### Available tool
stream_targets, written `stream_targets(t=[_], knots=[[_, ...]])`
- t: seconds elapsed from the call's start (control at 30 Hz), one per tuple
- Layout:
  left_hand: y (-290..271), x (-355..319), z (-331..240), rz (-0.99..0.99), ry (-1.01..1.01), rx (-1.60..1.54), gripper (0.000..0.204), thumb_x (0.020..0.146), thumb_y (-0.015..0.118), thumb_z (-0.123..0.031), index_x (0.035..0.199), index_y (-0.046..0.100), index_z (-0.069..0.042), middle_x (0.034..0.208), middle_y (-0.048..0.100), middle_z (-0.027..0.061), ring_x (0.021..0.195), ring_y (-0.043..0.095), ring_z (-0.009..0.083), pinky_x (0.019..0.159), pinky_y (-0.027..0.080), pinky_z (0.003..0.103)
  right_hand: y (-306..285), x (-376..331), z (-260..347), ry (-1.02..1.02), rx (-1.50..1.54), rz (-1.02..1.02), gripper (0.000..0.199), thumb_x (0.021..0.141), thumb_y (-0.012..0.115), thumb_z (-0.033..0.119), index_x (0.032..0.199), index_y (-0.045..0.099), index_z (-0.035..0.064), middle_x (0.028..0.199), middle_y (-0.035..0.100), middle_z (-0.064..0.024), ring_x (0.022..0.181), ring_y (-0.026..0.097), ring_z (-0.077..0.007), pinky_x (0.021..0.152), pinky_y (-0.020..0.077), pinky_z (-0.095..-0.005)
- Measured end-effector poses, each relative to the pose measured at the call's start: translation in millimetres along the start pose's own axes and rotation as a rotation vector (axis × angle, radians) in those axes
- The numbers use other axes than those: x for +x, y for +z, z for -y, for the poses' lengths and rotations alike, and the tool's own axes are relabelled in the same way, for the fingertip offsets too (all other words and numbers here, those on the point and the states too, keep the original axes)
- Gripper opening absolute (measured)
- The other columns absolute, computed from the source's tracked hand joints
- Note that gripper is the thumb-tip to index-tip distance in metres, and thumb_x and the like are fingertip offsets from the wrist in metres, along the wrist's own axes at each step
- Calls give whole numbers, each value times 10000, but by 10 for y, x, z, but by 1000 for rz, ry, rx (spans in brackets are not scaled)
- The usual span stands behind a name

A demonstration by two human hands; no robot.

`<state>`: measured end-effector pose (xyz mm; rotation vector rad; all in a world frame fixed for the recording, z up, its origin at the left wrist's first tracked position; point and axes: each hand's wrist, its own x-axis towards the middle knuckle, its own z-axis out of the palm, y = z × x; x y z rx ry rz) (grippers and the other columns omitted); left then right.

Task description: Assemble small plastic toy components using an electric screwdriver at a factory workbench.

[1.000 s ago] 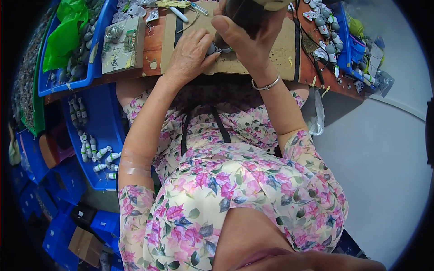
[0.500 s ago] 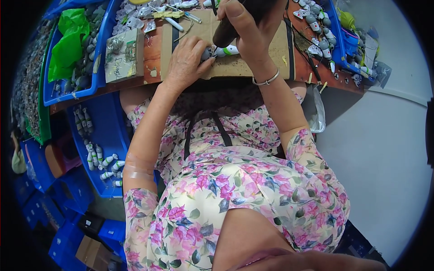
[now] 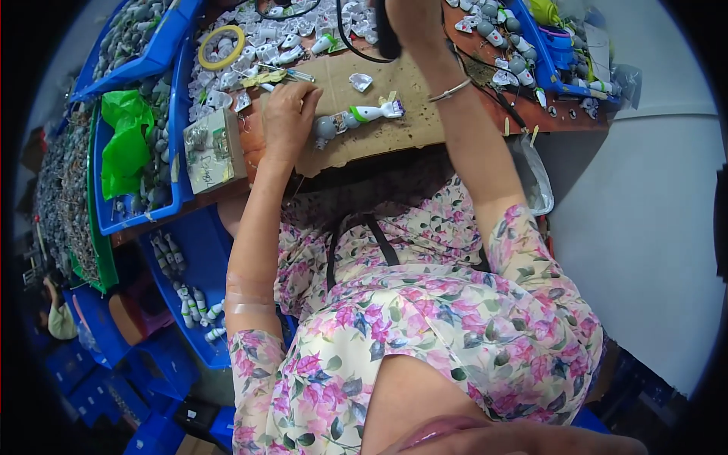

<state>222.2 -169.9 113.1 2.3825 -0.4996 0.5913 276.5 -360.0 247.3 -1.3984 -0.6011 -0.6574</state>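
Observation:
My left hand (image 3: 288, 117) is at the left edge of a cardboard sheet (image 3: 417, 129), fingers curled in. What they hold, if anything, is hidden. Just right of it lies a small grey-and-white part with a green band (image 3: 365, 114); its middle looks uncovered, with inner pieces showing. A loose white shell piece (image 3: 361, 81) sits on the cardboard behind that part. At the upper edge, my right hand (image 3: 415, 26) is closed around a black corded tool (image 3: 387, 32), raised over the sheet. The picture's edge cuts off part of this hand and the tool.
Many white shells (image 3: 280, 38) cover the table's back, with a yellow tape ring (image 3: 221, 48) among them. A block-shaped box (image 3: 214, 152) and a blue bin (image 3: 136, 220) holding a green bag (image 3: 125, 140) stand left. More grey-and-white parts (image 3: 516, 45) lie right, by a black cable (image 3: 500, 106).
My left hand has left the grey-and-white part and moved left. My right hand has lifted the black tool up and away from it. The view has shifted, showing more of the table's back.

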Motion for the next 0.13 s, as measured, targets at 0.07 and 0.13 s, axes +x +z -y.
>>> stream_targets(t=[0.07, 0.13], knots=[[69, 143, 25, 10, 44, 23, 90, 789, 660, -135, 795, 629, -50, 792, 638, 108, 769, 581, 302, 711, 448, 377, -376, -19, -396, -39, -545, 54, 341, 930, 548, 351, 1098, 504, 57, 985, 603, -108, 845, 586, -219, 746, 449, -326], [106, 171, 125, 51, 30, 32, 92, 788, 661, -134, 821, 644, -49, 811, 652, 100, 779, 593, 298, 721, 452, 377, -516, -129, -637, -95, -633, 339, 488, 905, 566, 411, 1256, 404, 114, 1179, 575, -146, 1081, 569, -242, 907, 424, -348]])
